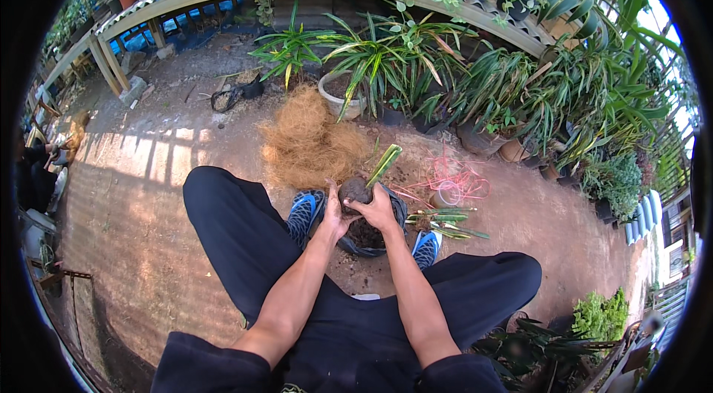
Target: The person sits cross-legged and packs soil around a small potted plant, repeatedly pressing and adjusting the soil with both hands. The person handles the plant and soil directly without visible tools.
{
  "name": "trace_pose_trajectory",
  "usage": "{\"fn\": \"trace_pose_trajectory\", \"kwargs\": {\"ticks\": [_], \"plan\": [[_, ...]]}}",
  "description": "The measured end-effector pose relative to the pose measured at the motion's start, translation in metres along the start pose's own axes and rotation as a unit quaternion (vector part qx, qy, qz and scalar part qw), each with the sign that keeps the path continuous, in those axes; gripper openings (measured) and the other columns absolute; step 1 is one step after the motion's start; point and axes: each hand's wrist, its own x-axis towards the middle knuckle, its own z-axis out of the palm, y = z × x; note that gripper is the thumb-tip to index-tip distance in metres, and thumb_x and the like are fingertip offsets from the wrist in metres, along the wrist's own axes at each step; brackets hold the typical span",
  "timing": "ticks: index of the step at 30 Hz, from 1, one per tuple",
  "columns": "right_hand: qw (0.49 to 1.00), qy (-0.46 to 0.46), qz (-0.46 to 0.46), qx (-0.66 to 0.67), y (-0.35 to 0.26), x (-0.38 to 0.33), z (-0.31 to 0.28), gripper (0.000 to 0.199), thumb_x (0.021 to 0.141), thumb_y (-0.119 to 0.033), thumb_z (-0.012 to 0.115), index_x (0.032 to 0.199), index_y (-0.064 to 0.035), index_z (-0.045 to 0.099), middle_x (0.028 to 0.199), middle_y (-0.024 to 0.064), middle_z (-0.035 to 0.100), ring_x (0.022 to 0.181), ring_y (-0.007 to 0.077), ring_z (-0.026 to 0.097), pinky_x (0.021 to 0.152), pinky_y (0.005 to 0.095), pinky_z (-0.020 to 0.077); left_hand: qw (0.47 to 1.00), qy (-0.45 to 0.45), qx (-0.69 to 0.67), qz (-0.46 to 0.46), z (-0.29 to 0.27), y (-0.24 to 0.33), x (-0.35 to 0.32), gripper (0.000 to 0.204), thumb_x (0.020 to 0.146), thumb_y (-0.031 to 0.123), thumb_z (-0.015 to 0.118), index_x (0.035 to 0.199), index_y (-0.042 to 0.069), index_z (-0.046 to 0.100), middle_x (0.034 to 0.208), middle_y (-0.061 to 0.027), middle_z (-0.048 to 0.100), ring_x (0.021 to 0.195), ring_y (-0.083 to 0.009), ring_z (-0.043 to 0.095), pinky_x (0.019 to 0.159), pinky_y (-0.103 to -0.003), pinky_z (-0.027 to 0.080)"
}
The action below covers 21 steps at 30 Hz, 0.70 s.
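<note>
Soil ball (354, 189) with a green cutting (385, 163) is grasped by left hand (336, 221) and right hand (377, 209) above a black container (365, 250), tan fibre (312, 144) heaped farther away, leftward.

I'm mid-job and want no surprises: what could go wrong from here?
The dark clump between the left hand and right hand could crumble if squeezed, spilling beside the black container below. The green leafy piece rising next to it might get bent or knocked. The tangled pink string beyond the right shoe could snag a foot.
</note>
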Motion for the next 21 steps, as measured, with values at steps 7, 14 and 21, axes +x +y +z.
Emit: {"fn": "trace_pose_trajectory", "kwargs": {"ticks": [7, 14, 21], "plan": [[0.998, -0.019, -0.030, -0.044, 0.000, -0.003, -0.004, 0.096, 0.055, -0.027, 0.091, 0.135, 0.0029, 0.046, 0.124, 0.0202, 0.058, 0.118, 0.0323, 0.056, 0.103, 0.0387, 0.0421, 0.998, -0.013, 0.064, 0.023, -0.007, -0.006, 0.007, 0.083, 0.087, 0.078, 0.033, 0.132, 0.011, 0.052, 0.122, -0.0100, 0.063, 0.109, -0.0267, 0.063, 0.091, -0.048, 0.052], [0.999, 0.003, 0.027, 0.018, 0.001, 0.000, -0.007, 0.094, 0.053, -0.023, 0.092, 0.132, 0.0024, 0.049, 0.121, 0.0183, 0.060, 0.115, 0.0306, 0.058, 0.101, 0.0385, 0.0436, 0.999, -0.026, -0.003, 0.025, 0.000, -0.003, 0.001, 0.084, 0.084, 0.081, 0.037, 0.123, 0.010, 0.058, 0.114, -0.0073, 0.067, 0.100, -0.0229, 0.067, 0.082, -0.043, 0.056], [1.000, -0.004, -0.017, 0.004, -0.007, -0.006, 0.003, 0.092, 0.054, -0.022, 0.093, 0.131, 0.0022, 0.049, 0.119, 0.0164, 0.061, 0.113, 0.0286, 0.059, 0.099, 0.0382, 0.0450, 0.994, 0.072, 0.043, 0.070, -0.021, -0.020, 0.019, 0.086, 0.082, 0.084, 0.033, 0.121, 0.012, 0.060, 0.108, -0.0069, 0.070, 0.091, -0.0224, 0.069, 0.074, -0.038, 0.056]]}}
